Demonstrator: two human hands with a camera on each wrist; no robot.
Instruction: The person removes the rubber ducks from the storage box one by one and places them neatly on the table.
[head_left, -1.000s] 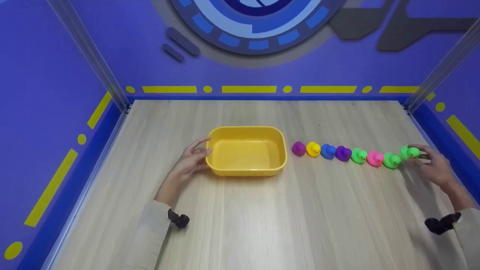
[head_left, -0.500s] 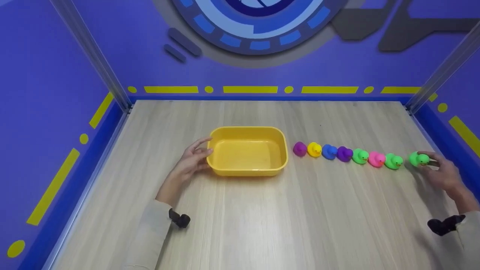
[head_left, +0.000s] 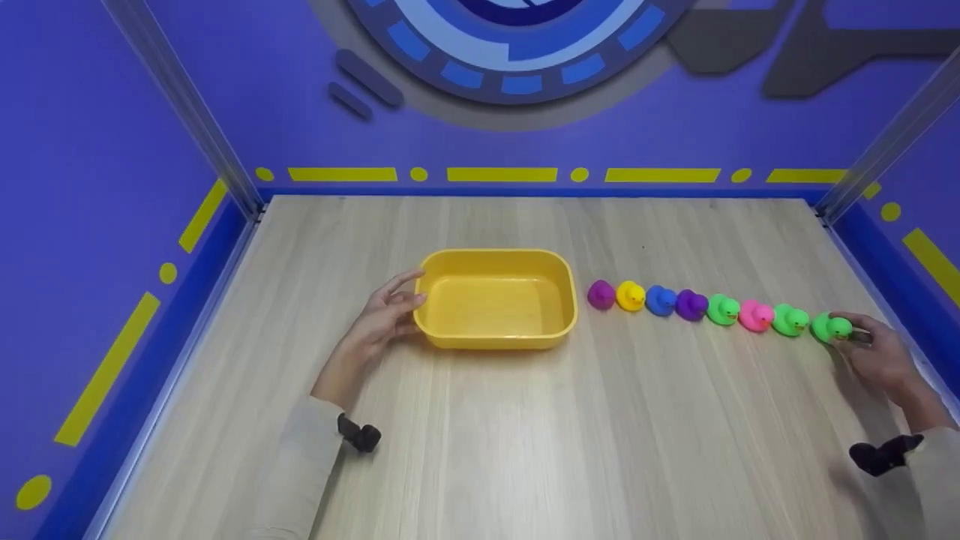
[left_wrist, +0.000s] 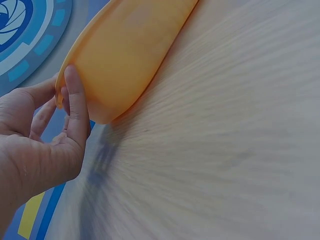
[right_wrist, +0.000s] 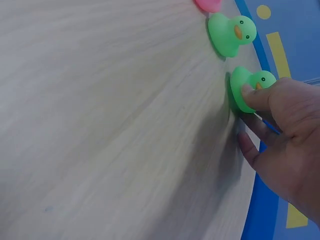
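My left hand (head_left: 379,322) grips the left rim of a yellow plastic basin (head_left: 495,341), thumb on the near side of the rim in the left wrist view. Nothing lies inside the basin. At the far right, my right hand (head_left: 881,352) pinches a green rubber duck (right_wrist: 240,90) between thumb and fingers, at the right end of a row of ducks. Beside it stands another green duck (head_left: 790,320), a small gap apart. Leftward follow a pink duck (head_left: 756,316), a green one, a dark purple duck (head_left: 691,305), a blue duck (head_left: 661,300), a yellow duck (head_left: 630,296) and a magenta duck (head_left: 601,295).
The light wooden tabletop (head_left: 487,435) is bounded by blue printed panels (head_left: 300,135) at the back and both sides. Metal posts rise at the back corners. A black wrist camera (head_left: 360,435) sits on the left sleeve and another on the right.
My right hand has moved the green duck rightward, then lowered it towards the table at the row's right end. The left hand keeps its grip on the basin.
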